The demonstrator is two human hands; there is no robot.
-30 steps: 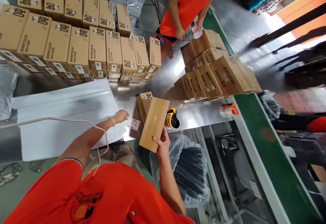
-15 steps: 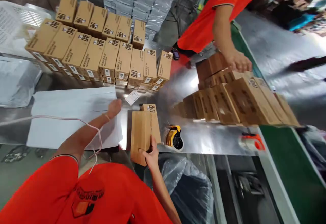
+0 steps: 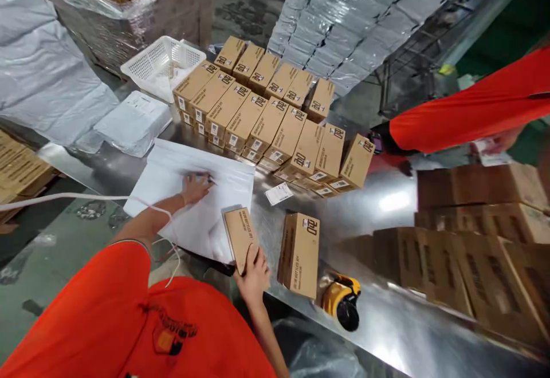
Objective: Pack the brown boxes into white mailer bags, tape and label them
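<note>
The left hand (image 3: 195, 189) lies spread, palm down, on a white poly mailer (image 3: 189, 212), fingers pointing toward 2 o'clock; a small dark object shows at the fingertips, too small to identify. The right hand (image 3: 253, 278) wraps the lower end of a small kraft carton (image 3: 240, 239), fingers and thumb closed round it, the carton tilted over the mailer's lower edge near 6 o'clock. A second carton (image 3: 299, 255) stands on the steel desk (image 3: 399, 323) just right of it, with a yellow tape dispenser (image 3: 341, 300) near its foot and a printed label slip (image 3: 278, 193) above it. Rows of cartons (image 3: 266, 114) fill 12 o'clock.

Smoothing likely goes best with the whole palm, pressing from the middle outward.

Against the view half a second earlier: the two cartons, stacked then, now stand apart, and the left hand has moved from the mailer's edge onto its middle. A co-worker's orange sleeve (image 3: 464, 109) has left the stacked boxes (image 3: 472, 258) and reaches toward 3 o'clock.
</note>
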